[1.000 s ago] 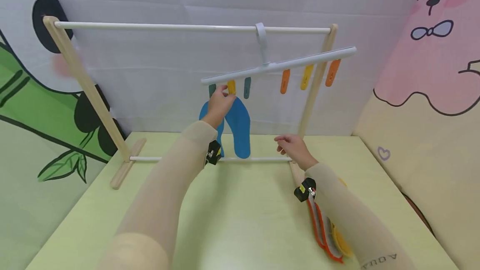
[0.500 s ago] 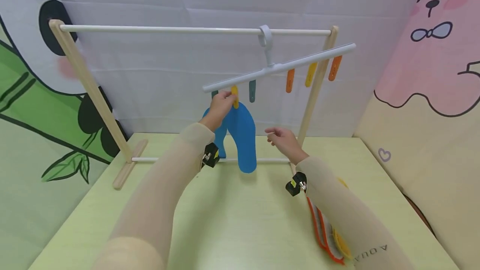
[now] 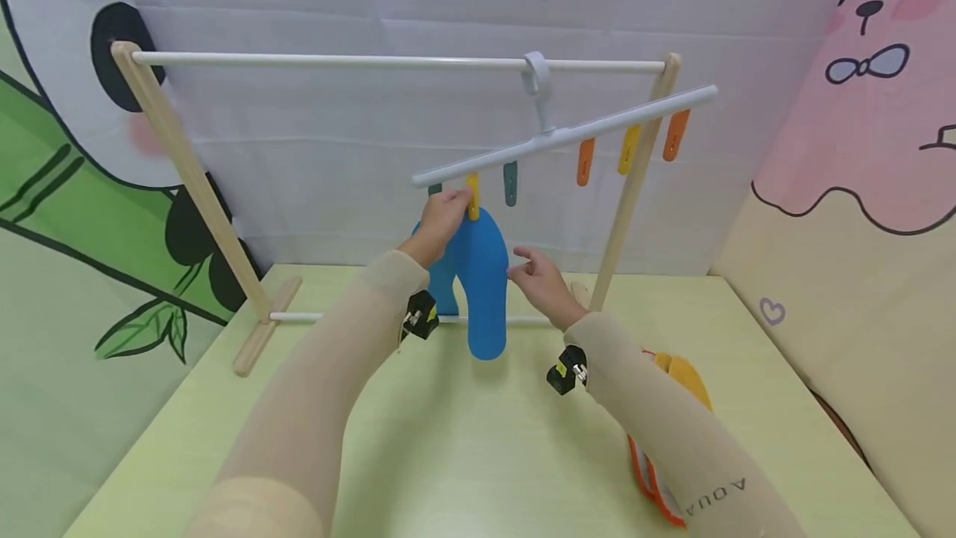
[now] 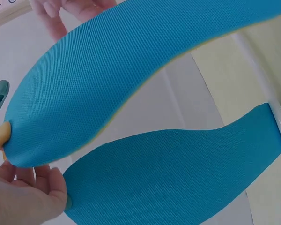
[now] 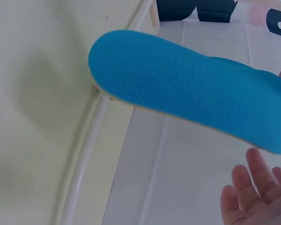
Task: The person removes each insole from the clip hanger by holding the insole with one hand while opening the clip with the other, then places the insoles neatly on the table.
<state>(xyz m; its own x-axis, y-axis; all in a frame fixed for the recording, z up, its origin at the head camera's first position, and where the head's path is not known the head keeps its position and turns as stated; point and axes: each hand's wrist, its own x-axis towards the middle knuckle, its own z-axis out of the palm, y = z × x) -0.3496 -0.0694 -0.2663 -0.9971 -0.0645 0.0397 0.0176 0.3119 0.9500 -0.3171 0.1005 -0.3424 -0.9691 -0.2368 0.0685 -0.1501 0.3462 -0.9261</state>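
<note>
Two blue insoles hang from the low left end of a tilted white hanger (image 3: pixel 556 138). A yellow clip (image 3: pixel 474 202) bites the top of the front insole (image 3: pixel 485 289); the back insole (image 3: pixel 442 287) hangs partly behind my left arm. My left hand (image 3: pixel 439 221) pinches the front insole's upper edge beside that clip; in the left wrist view its curled fingers (image 4: pixel 49 180) lie right at the edge. With fingers apart and holding nothing, my right hand (image 3: pixel 543 285) reaches to the front insole's right edge; the right wrist view shows its fingertips (image 5: pixel 254 157) just below the insole.
The hanger hooks over the top bar (image 3: pixel 336 62) of a wooden rack, whose lower bar (image 3: pixel 295 317) crosses behind the insoles. Other clips, such as a teal clip (image 3: pixel 510 183) and an orange clip (image 3: pixel 675 135), hang rightward. Yellow and red-edged items (image 3: pixel 685 376) lie under my right forearm.
My right hand has moved left, up to the front insole. That insole has swung toward me and turned, its lower end now further down in view. My left hand stays by the yellow clip.
</note>
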